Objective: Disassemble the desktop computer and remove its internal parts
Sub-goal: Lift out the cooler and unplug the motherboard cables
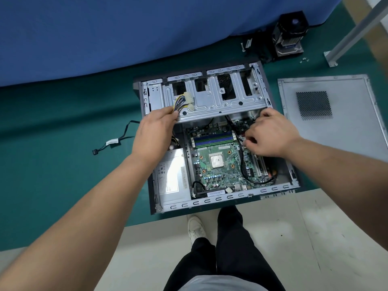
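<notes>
The opened desktop case [210,203] lies on its side on the green mat. Inside it sit the green motherboard [222,171] with a bare CPU [216,161], blue memory slots [213,139] and the grey power supply [173,181]. My left hand [154,133] grips the power supply's bundle of coloured wires [180,102], whose white connectors lie over the drive cage [212,97]. My right hand [270,133] reaches onto the motherboard's right side, fingers curled at a connector there; what they hold is hidden.
The removed side panel [333,114] lies to the right of the case. A cooler with fan [289,34] and loose screws [304,59] lie at the back right. A loose black cable [117,139] lies to the left. A blue cloth [126,28] covers the back.
</notes>
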{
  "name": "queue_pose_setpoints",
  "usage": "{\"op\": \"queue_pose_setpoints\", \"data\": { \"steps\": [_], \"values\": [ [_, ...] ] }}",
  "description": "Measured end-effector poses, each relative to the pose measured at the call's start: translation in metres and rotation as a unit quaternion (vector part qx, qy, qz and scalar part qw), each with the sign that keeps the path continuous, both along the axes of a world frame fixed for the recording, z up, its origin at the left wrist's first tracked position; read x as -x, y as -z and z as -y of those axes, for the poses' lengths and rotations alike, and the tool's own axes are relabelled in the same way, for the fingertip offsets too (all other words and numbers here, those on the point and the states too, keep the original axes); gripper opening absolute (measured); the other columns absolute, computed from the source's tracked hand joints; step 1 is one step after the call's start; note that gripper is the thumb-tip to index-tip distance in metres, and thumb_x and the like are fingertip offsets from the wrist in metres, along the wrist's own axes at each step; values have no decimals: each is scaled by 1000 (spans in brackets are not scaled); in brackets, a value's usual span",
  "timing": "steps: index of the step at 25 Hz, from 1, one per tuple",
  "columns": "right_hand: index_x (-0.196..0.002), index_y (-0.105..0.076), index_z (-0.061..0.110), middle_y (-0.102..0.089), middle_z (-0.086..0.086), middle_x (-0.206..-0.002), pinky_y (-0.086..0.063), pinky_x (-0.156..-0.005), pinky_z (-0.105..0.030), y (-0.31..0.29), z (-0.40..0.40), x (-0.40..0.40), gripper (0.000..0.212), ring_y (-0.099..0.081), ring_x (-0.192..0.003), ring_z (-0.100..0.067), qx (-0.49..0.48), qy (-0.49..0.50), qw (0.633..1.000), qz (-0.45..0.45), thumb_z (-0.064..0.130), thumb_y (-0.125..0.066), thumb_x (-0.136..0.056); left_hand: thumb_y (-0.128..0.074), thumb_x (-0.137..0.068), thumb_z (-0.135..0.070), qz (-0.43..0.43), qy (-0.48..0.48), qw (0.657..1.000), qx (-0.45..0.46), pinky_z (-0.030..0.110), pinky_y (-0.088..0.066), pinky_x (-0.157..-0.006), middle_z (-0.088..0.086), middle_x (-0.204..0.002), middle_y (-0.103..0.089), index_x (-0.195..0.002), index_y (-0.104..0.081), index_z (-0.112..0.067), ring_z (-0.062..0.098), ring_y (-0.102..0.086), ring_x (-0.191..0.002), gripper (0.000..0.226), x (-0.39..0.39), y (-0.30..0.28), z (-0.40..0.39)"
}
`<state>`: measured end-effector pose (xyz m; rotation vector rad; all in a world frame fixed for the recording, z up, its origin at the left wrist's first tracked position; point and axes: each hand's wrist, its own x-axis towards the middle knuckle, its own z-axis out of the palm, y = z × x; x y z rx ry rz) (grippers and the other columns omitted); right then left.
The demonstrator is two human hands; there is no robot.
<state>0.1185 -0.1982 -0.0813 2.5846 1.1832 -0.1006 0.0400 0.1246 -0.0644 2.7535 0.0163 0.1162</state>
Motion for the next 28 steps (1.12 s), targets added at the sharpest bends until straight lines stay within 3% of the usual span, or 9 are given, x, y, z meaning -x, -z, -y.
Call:
{"op": "queue_pose_setpoints", "data": {
  "steps": [4,9,13,16,18,21,22,25,28],
  "values": [
    [-59,-54,26,-59,9,-58,-37,-95,-37,-2,0,0,47,-50,-58,-9,-12,3,1000,4,49,-31,-92,-50,-107,-27,-3,4,998,-56,47,-19,-121,-5,-154,-51,-149,-54,-27,30,-26,-154,42,16,11,-9],
    [-67,-63,28,-64,12,-65,-35,-94,-37,-3,-4,0,49,-53,-64,-10,45,10,999,13,54,-30,-92,-40,-108,-32,-29,12,997,-68,44,-10,-127,-8,-163,-39,-157,-39,-35,24,-23,-156,48,9,17,-12],
    [-88,-72,33,-69,15,-83,-32,-97,-39,-2,-19,12,37,-64,-82,-14,130,57,990,12,59,-47,-90,-38,-109,-33,-20,11,998,-66,44,-10,-127,-9,-163,-38,-157,-39,-36,22,-22,-156,48,8,20,-14],
    [-119,-65,30,-67,3,-112,-43,-99,-43,10,-73,29,32,-63,-104,-23,-48,137,976,-162,48,-51,-96,-40,-108,-31,-19,10,998,-59,44,-9,-127,-9,-163,-39,-157,-40,-36,22,-22,-156,48,8,19,-14],
    [-126,-61,20,-64,-7,-116,-48,-93,-43,23,-115,29,35,-60,-110,-30,-115,173,951,-229,41,-55,-99,-42,-108,-30,-17,10,998,-55,45,-9,-127,-9,-163,-39,-156,-41,-36,22,-22,-156,49,8,19,-14],
    [-88,-58,13,-58,-12,-90,-43,-77,-39,46,-155,16,21,-64,-97,-36,-146,260,925,-236,31,-54,-100,-45,-107,-29,-10,8,999,-45,44,-8,-127,-9,-162,-41,-155,-43,-36,21,-23,-156,48,7,20,-14],
    [-85,-58,13,-57,-11,-87,-42,-75,-37,54,-162,14,21,-64,-95,-38,-157,288,914,-240,28,-54,-98,-45,-107,-29,-7,7,999,-43,44,-8,-126,-9,-161,-41,-155,-43,-36,22,-23,-156,48,7,20,-15],
    [-111,-68,18,-69,-15,-104,-49,-92,-39,68,-173,17,20,-65,-101,-38,-213,321,892,-237,25,-58,-95,-46,-107,-29,-2,5,999,-35,44,-8,-126,-9,-161,-42,-154,-45,-36,22,-24,-155,48,6,23,-17],
    [-115,-71,25,-71,-13,-111,-49,-100,-40,76,-173,18,23,-64,-104,-35,-255,323,886,-213,24,-62,-93,-47,-106,-30,5,5,1000,-30,44,-7,-126,-9,-161,-42,-154,-45,-37,21,-24,-155,48,5,26,-18]
  ]
}}
